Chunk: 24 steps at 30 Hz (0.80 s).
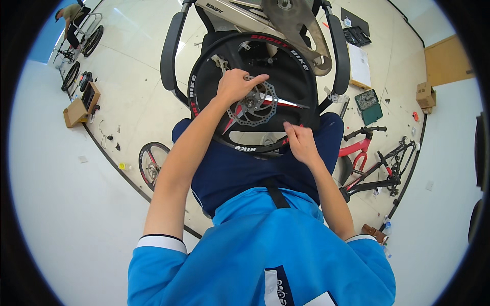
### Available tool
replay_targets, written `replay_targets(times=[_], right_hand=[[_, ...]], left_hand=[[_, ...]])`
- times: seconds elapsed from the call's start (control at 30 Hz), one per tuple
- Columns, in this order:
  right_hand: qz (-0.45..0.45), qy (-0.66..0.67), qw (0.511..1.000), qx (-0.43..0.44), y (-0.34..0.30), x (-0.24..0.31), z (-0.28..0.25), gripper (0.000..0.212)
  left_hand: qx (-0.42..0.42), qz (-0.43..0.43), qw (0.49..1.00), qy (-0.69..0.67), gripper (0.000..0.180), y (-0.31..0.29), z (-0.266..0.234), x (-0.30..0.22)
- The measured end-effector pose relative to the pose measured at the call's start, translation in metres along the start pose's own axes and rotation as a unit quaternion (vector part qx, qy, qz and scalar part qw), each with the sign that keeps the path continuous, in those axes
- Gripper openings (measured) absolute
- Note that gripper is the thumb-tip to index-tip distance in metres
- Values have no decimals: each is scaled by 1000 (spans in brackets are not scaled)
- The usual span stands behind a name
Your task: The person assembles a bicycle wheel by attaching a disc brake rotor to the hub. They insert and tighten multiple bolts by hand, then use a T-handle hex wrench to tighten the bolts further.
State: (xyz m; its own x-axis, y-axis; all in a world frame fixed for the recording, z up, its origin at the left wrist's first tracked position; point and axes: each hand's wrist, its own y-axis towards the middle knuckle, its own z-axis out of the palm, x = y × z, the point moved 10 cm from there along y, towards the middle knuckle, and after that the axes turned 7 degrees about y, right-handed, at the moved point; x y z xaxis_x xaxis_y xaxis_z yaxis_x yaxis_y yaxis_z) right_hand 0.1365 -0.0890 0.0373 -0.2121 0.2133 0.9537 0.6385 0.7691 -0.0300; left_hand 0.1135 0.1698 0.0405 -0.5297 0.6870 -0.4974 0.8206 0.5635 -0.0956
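A black bicycle wheel (193,86) with red and white markings lies across a black seat and reaches my knees. At its hub is a silver brake disc (270,98) with a perforated ring. My left hand (237,86) is closed at the disc's upper left edge, thumb stretched across the top; its other fingers are partly hidden. Lower right, my right hand (302,143) closes round the wheel's near rim, thumb pointing up and finger ends out of sight.
Armrests (173,51) flank the wheel, and a silver bicycle frame (232,15) lies beyond it. On the floor are a red bicycle frame (362,148), a green case (371,113), another wheel (148,166) and an open carton (76,113). A person (71,23) bends over a bicycle at far left.
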Motion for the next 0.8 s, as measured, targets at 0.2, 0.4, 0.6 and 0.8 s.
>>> replay_targets(times=[0.2, 0.4, 0.6, 0.8], right_hand=[[-39, -110, 993, -2, 47, 16, 28, 40], [-8, -111, 993, -46, 55, 4, 49, 44], [-6, -136, 989, -62, 54, 5, 48, 42], [-31, -161, 985, -52, 55, 8, 50, 40]], left_hand=[[-70, -14, 997, -18, 79, -9, -4, -2], [-112, -7, 994, -5, 81, -10, -4, 2], [-90, -19, 996, -13, 77, -8, -1, 5], [-92, -20, 995, -24, 78, -6, -1, 7]])
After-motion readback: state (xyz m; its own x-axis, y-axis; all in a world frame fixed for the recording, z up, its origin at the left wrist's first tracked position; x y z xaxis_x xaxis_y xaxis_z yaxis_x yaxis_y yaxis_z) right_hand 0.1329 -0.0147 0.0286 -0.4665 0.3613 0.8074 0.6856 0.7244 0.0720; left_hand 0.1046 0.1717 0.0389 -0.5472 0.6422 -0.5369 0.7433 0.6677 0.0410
